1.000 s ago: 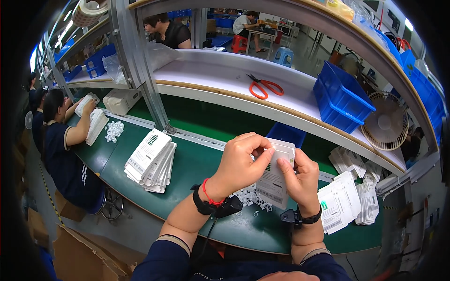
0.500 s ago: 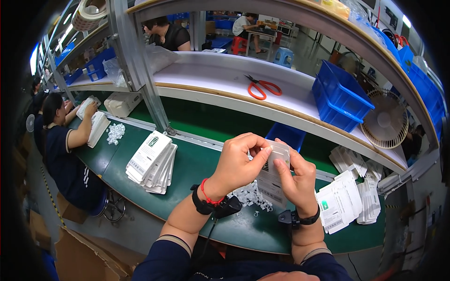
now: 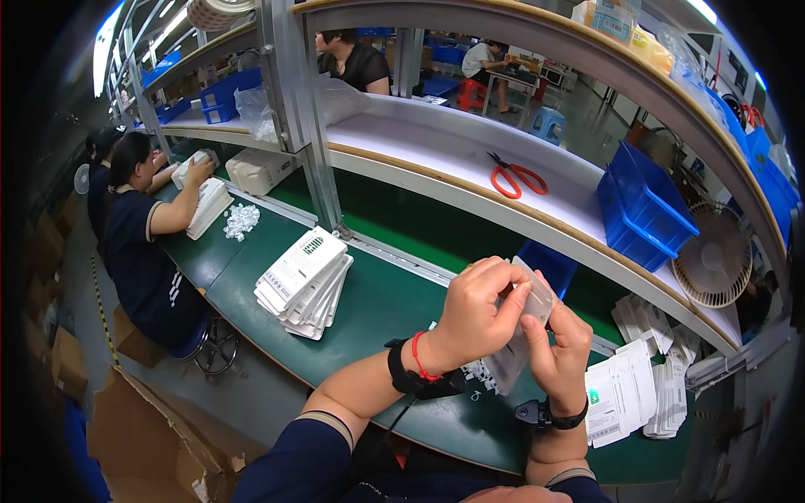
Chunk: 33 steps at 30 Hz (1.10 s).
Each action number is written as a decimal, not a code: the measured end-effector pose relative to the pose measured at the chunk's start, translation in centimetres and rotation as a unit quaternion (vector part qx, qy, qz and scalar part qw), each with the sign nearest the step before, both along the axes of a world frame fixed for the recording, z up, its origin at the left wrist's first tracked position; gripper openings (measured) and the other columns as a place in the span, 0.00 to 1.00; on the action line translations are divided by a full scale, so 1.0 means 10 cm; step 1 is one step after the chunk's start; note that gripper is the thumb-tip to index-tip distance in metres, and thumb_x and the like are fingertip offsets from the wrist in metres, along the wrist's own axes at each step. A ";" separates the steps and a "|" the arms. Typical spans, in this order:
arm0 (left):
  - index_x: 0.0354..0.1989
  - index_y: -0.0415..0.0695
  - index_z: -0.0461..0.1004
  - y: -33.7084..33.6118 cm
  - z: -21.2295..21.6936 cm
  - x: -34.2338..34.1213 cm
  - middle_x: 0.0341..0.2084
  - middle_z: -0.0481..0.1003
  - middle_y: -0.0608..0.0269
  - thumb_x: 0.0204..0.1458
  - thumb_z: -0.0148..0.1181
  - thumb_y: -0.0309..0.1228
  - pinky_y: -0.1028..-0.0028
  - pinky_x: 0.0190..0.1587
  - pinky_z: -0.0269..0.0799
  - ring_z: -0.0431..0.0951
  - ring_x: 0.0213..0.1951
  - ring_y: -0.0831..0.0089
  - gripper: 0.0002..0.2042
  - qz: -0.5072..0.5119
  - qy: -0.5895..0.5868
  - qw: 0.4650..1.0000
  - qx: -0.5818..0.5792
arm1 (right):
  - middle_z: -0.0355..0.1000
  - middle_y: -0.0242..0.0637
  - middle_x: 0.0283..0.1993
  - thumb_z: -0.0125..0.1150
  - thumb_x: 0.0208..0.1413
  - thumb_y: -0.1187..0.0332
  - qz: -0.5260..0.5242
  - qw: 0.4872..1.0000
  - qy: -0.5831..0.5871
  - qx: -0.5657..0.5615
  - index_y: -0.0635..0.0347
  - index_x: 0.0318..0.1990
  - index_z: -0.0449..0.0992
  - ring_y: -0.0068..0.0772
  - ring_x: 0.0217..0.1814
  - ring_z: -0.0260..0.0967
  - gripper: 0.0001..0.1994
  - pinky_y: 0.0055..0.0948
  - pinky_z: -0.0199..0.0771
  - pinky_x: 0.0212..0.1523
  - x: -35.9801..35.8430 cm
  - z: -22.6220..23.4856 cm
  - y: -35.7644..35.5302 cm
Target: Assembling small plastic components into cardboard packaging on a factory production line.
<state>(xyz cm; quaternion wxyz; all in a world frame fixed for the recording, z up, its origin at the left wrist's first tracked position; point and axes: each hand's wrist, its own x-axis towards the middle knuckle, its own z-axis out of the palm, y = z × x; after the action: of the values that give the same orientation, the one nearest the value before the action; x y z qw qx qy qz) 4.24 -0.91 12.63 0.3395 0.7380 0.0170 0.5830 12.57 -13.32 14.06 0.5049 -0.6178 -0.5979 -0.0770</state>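
Observation:
Over the green worktable I hold a flat white printed package [image 3: 506, 366] up in front of me, tilted so its face shows at a slant. My left hand [image 3: 482, 308] is closed in a pinch at its upper edge. On the other side, my right hand [image 3: 559, 342] grips the package's right edge, thumb in front and fingers behind. Whether a small part sits between the left fingertips is hidden. Beneath the hands lies a pile of small white plastic pieces [image 3: 480, 375], partly covered by the package and my left arm.
A stack of white packages [image 3: 303, 272] stands on the table to the left; more packages [image 3: 620, 394] lie fanned at the right. The shelf ahead carries red-handled scissors [image 3: 517, 178], blue bins [image 3: 641, 210] and a fan [image 3: 713, 256]. A co-worker [image 3: 151, 243] sits at the far left.
The view has swung left, so the table and shelf appear shifted right. The package has turned more edge-on, while both hands keep their hold at its top and right edge.

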 end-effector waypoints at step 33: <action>0.40 0.37 0.75 -0.12 -0.76 -1.42 0.33 0.75 0.59 0.51 0.63 0.26 0.74 0.36 0.71 0.75 0.35 0.73 0.10 -0.068 0.153 0.974 -0.151 | 0.70 0.41 0.37 0.62 0.50 0.80 0.108 0.947 0.236 0.190 0.61 0.37 0.68 0.34 0.39 0.70 0.09 0.34 0.75 0.40 0.52 -0.06 -0.34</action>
<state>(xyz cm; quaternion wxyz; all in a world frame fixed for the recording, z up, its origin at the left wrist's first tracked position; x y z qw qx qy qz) -9.99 -2.08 5.01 0.4791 0.7581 0.1069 0.4293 17.78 -16.74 13.46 0.7450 -0.4425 -0.4990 0.0139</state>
